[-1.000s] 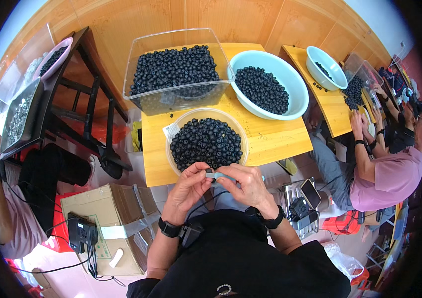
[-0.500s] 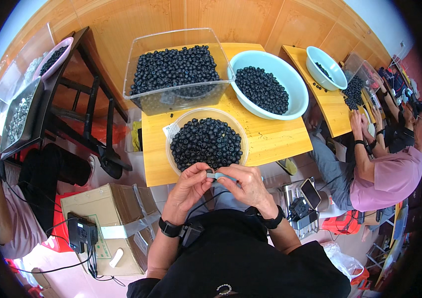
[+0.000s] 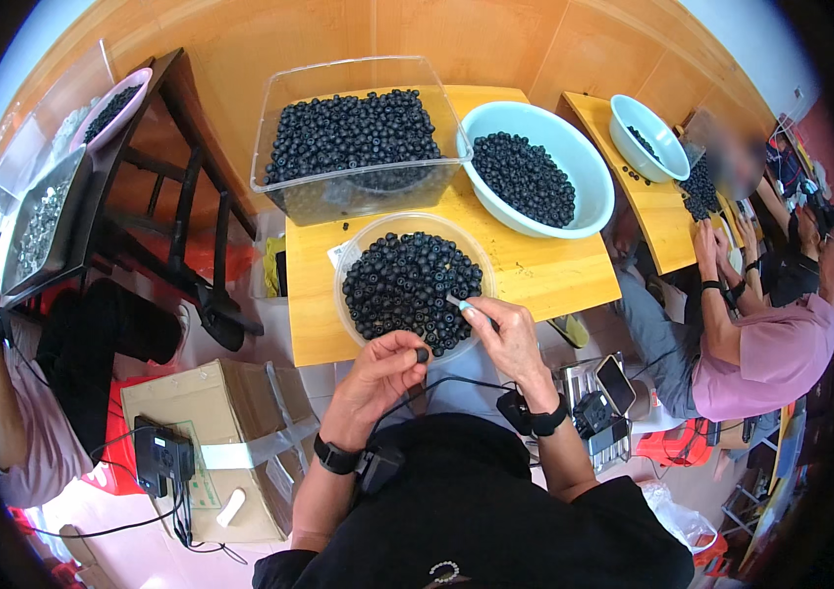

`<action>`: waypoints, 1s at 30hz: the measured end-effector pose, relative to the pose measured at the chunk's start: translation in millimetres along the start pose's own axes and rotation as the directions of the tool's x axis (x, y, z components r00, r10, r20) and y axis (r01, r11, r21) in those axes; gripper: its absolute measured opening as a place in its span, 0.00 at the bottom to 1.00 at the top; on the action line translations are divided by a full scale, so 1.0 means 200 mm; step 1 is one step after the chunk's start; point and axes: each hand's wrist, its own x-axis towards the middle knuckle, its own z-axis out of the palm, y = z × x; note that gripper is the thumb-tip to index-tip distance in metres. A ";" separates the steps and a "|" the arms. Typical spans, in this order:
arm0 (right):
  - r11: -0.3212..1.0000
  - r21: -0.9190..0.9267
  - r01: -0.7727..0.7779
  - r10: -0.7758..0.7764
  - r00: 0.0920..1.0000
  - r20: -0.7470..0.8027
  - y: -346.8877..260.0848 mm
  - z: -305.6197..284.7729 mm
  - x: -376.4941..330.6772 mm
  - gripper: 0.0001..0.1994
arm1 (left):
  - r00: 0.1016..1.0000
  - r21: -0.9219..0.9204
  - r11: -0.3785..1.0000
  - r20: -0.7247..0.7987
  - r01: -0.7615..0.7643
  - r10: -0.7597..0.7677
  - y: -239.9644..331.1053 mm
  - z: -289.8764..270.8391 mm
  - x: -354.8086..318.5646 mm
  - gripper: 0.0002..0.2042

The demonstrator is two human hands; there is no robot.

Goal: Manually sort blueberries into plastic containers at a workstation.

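The left hand [image 3: 377, 378] pinches one small black bead-like piece [image 3: 422, 354] between thumb and fingertips, closed on it, just beside the near rim of the round clear bowl [image 3: 348, 265]; the right hand [image 3: 505, 339] is closed on a slim pale tool [image 3: 458, 303], its tip over the bowl's near right edge, above the heap of dark round pieces [image 3: 407, 285]; whether that tip touches a piece cannot be told.

Judgement on the step in hand: the piece and the tool tip are apart and want bringing together squarely; a light, steady pinch on the piece's sides should leave its faces free for the tool; working low over the bowl would keep a dropped piece from rolling off the yellow table [image 3: 535, 275].

Materials: the pieces look uniform, small, rounded and matt black, heaped loosely; the bowl is thin transparent plastic; behind it stands a clear rectangular tub [image 3: 358, 196], also well filled, and to the right a smooth pale blue basin [image 3: 584, 167] holding a shallower layer; the table top is smooth wood; a taped cardboard box [image 3: 211, 412] sits on the floor to the left.
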 end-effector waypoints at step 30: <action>0.746 0.638 -0.191 -0.084 0.923 0.375 -0.04 0.12 -0.06 0.09 | 0.999 0.037 0.998 0.002 0.047 -0.047 -0.01 -0.06 0.02 0.13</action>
